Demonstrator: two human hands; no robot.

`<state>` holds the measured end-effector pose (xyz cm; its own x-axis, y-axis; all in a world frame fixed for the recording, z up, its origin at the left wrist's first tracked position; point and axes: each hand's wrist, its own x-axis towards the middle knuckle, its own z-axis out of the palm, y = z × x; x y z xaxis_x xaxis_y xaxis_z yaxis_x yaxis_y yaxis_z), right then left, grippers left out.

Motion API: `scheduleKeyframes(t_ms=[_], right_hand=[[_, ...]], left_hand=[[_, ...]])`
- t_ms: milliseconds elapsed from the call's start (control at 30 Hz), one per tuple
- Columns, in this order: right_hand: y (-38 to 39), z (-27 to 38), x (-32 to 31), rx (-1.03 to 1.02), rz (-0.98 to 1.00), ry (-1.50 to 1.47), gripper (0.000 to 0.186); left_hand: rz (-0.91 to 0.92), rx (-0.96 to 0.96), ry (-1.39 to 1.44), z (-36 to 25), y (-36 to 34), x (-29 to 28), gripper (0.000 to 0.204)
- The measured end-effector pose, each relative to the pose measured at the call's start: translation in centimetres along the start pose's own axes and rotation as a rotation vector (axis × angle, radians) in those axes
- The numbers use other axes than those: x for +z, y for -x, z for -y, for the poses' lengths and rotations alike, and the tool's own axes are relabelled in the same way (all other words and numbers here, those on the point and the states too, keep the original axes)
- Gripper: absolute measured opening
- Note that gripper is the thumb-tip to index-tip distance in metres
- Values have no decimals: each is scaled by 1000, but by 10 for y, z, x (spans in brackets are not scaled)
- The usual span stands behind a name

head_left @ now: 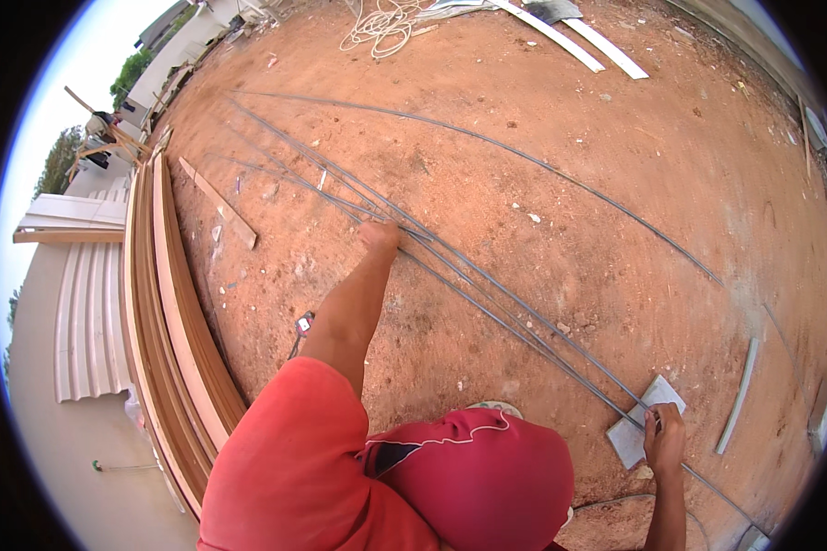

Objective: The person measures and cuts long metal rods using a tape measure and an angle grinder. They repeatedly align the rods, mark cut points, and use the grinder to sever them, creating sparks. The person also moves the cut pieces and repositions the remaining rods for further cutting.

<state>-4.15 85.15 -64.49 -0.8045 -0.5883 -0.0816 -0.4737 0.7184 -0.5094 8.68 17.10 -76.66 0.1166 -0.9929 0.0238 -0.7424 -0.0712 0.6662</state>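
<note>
Several long thin grey steel rods (496, 292) run diagonally from the upper left to the lower right. My left hand (379, 234) is closed on the rods near the middle of the view. At the lower right, my right hand (663, 432) is closed round them over a grey square slab (628, 441). A separate rod (616, 209) lies curved on the red dirt above the held ones. A small red and black tool (305, 323) lies beside my left forearm.
Stacked timber planks (164, 312) and corrugated sheets (87, 321) line the left. A loose board (219, 202) lies nearby. A person (106, 124) stands among timber at upper left. Coiled cable (384, 28) and white strips (597, 46) lie at the back. A short grey bar (737, 395) is at right.
</note>
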Motion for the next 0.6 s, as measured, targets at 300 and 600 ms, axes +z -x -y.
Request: scheduleKeyframes(t_ms=[300, 600], right_hand=[[16, 21, 25, -120, 56, 61, 23], [5, 24, 43, -197, 125, 77, 25]], left_hand=[[93, -321, -6, -7, -18, 13, 34], [176, -136, 143, 37, -88, 23, 50]])
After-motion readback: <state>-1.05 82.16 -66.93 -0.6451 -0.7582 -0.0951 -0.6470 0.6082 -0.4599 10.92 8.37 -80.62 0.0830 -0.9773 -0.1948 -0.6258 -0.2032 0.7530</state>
